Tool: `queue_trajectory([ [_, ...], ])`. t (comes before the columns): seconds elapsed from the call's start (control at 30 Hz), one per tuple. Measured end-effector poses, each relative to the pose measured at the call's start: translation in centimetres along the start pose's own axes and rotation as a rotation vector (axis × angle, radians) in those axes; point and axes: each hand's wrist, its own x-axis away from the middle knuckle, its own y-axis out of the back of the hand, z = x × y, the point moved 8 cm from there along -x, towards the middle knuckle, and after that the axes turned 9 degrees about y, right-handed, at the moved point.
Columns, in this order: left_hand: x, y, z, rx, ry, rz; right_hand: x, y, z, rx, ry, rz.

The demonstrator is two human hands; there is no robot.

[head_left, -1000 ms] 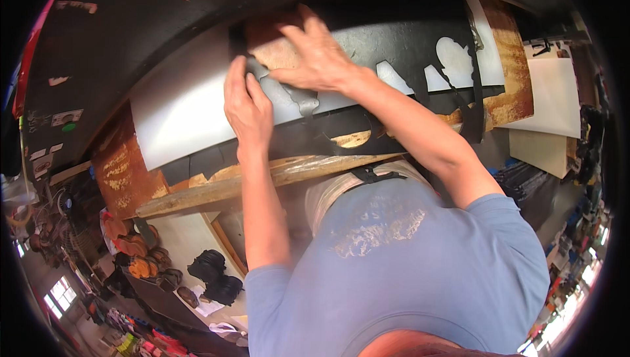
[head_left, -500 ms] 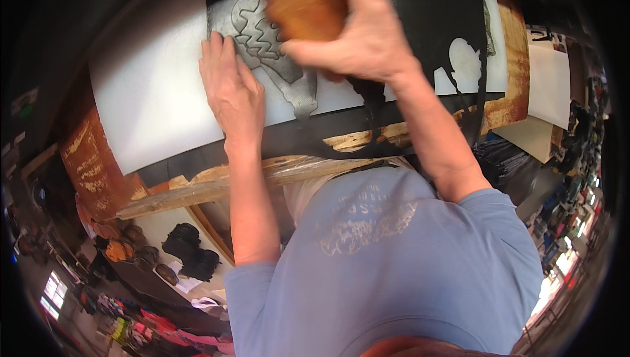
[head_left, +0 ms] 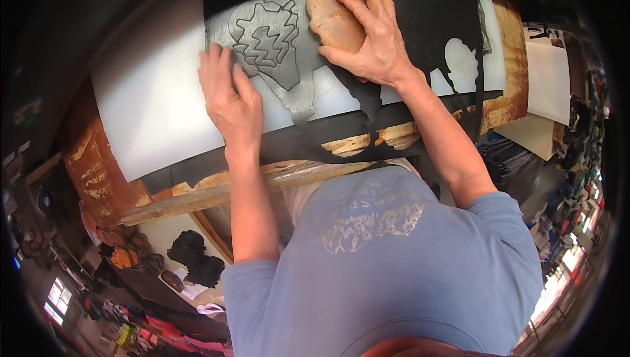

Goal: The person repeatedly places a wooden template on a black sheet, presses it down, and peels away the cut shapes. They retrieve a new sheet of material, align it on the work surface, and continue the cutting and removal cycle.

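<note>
- My left hand (head_left: 230,98) lies flat, fingers together, pinning the grey cut-out sheet (head_left: 279,52) on the white board (head_left: 157,101).
- My right hand (head_left: 374,39) is clamped over the tan block (head_left: 331,19), top of sheet.
- Best approach: even pressure, short strokes, sheet kept pinned.

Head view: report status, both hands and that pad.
Left hand flat on the black stencil sheet, holding nothing. Right hand grips the tan pad, pressed on the sheet beside the wavy cut-out. Nothing in the way.
</note>
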Motion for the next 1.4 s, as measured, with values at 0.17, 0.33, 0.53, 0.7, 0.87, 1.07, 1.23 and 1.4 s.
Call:
queue_trajectory([
  [0.17,3.7,2.5,-2.5,0.318,0.155,0.131,1.3,1.2,-0.5,-0.090,-0.011,-0.056],
  [0.33,12.7,1.6,-9.1,0.558,-0.015,0.427,4.8,3.7,-0.7,-0.263,-0.075,0.000],
  [0.53,14.7,0.0,-9.0,0.205,-0.304,0.150,3.6,15.1,-3.4,-0.205,-0.046,-0.561],
  [0.7,14.1,0.2,-9.5,0.136,-0.260,0.156,1.2,24.2,-6.0,0.007,0.098,-0.737],
  [0.87,14.1,0.1,-9.6,0.113,-0.312,0.159,9.6,20.6,-6.6,-0.158,-0.162,-0.518],
  [1.07,13.7,0.1,-11.2,0.200,-0.342,0.088,16.1,12.5,-3.5,-0.037,-0.168,-0.151],
  [1.23,14.9,-1.3,-11.5,0.118,-0.270,0.109,16.0,13.1,-4.9,-0.184,-0.324,-0.214],
  [1.4,15.0,-1.6,-11.4,0.059,-0.241,0.136,16.5,12.5,-5.7,-0.238,-0.390,-0.213],
])
